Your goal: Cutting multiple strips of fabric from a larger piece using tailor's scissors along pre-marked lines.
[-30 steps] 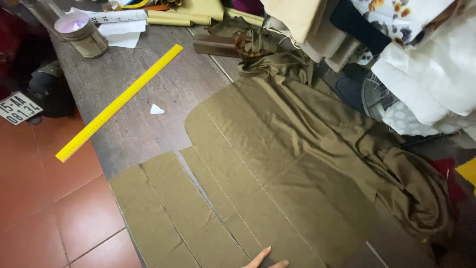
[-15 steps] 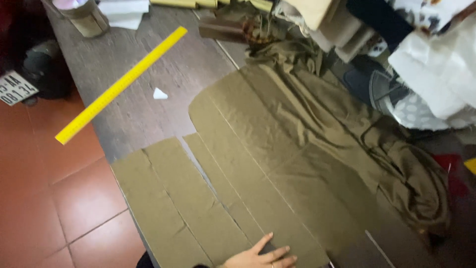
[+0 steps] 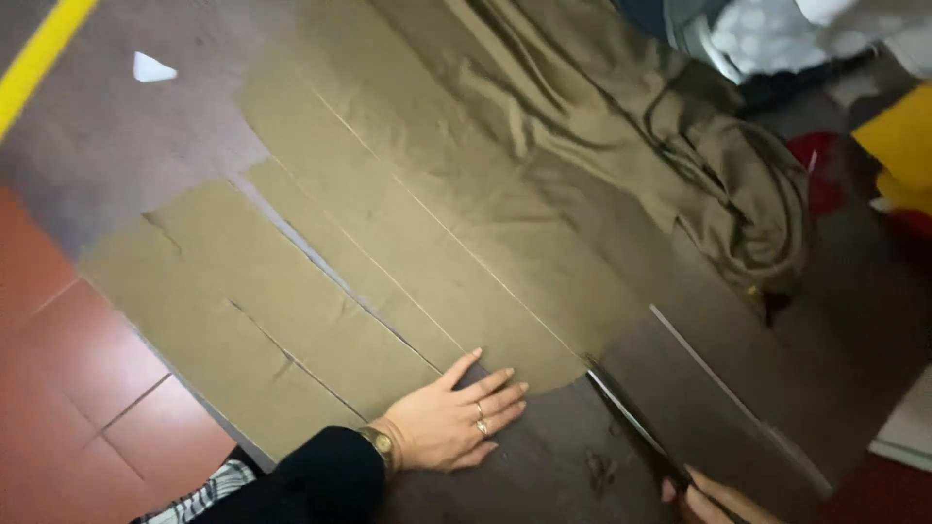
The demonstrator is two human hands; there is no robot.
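Olive-green fabric [image 3: 408, 204] lies spread flat on a dark worktable [image 3: 544, 466], cut into long strips near the front edge. My left hand [image 3: 451, 419] rests flat on the near edge of the cloth, fingers apart, with rings on its fingers and a watch on the wrist. My right hand [image 3: 714, 500] shows only partly at the bottom edge. It grips dark scissors [image 3: 631, 422] whose blades point up-left to the rounded edge of the fabric, just right of my left hand.
The uncut fabric bunches in a heap [image 3: 738, 184] at the right. A yellow ruler [image 3: 34, 58] and a small white chalk piece [image 3: 153, 68] lie at the top left. Red floor tiles [image 3: 68, 388] show beyond the table's left edge.
The view has dropped lower and closer to the table. My left hand has slid further onto the fabric and lies flat. My right hand with the scissors has come into view.
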